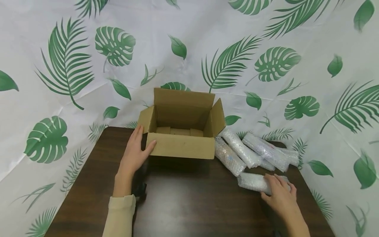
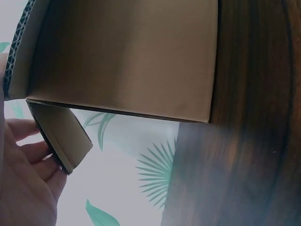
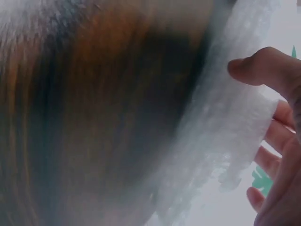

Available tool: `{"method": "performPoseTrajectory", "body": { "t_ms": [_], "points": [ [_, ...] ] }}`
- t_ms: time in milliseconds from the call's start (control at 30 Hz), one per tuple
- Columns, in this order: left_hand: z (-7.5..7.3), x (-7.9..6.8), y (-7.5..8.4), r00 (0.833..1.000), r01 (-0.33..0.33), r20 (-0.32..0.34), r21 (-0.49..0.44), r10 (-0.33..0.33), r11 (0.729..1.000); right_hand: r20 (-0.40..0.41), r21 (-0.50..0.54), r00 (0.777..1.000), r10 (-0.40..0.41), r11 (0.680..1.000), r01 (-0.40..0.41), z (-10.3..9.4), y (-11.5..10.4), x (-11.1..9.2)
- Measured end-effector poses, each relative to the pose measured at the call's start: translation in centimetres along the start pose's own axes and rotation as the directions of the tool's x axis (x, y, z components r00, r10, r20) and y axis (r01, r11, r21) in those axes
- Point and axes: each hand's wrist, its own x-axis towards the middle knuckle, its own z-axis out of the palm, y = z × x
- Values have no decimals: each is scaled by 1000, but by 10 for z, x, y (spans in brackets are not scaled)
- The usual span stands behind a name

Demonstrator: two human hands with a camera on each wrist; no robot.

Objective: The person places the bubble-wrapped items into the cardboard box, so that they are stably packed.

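Observation:
An opened cardboard box [image 1: 181, 144] stands on the table with its flaps spread. My left hand [image 1: 135, 153] holds its left front corner, fingers along the side flap [image 2: 63, 136] and thumb at the front flap. The left wrist view shows the fingertips partly hidden behind that side flap. At the right, my right hand [image 1: 279, 194] grips a bubble-wrapped roll [image 1: 253, 182] by its right end. In the right wrist view the thumb lies across the bubble wrap [image 3: 211, 113], with the fingers on the far side. What the wrap contains cannot be made out.
Several more bubble-wrapped rolls [image 1: 240, 148] lie in a loose pile right of the box, some overlapping. Dark brown wood forms the table [image 1: 183, 197]. A white cloth with green leaves [image 1: 183, 72] hangs behind and around it.

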Motion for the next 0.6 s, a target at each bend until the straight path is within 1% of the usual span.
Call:
{"method": "performPoseTrajectory", "body": {
  "t_ms": [100, 167, 267, 367, 433, 500, 600],
  "points": [
    [2, -3, 2, 1000, -20, -12, -17, 20, 1000, 51, -6, 998, 39, 999, -39, -10, 2, -5],
    [3, -5, 2, 998, -47, -38, -20, 46, 999, 69, -9, 996, 62, 998, -61, -17, 4, -9],
    [2, -7, 2, 990, -106, -91, 3, 106, 994, 65, -8, 995, 82, 997, -81, -27, 6, -13],
    [-1, -7, 1, 979, -157, -124, 31, 159, 987, 44, -7, 996, 76, 997, -75, -36, 6, -13],
    [-2, -6, 1, 974, -181, -131, 37, 185, 983, 32, 8, 998, 52, 999, -52, -43, 5, -10],
    [-3, -4, 1, 973, -190, -127, 18, 191, 982, -8, 38, 1000, -3, 999, 3, -49, 4, -5],
    [-5, -7, -2, 975, -192, -121, -15, 189, 981, -57, 72, 994, -89, 993, 93, -55, -3, 3]
  ]
}}
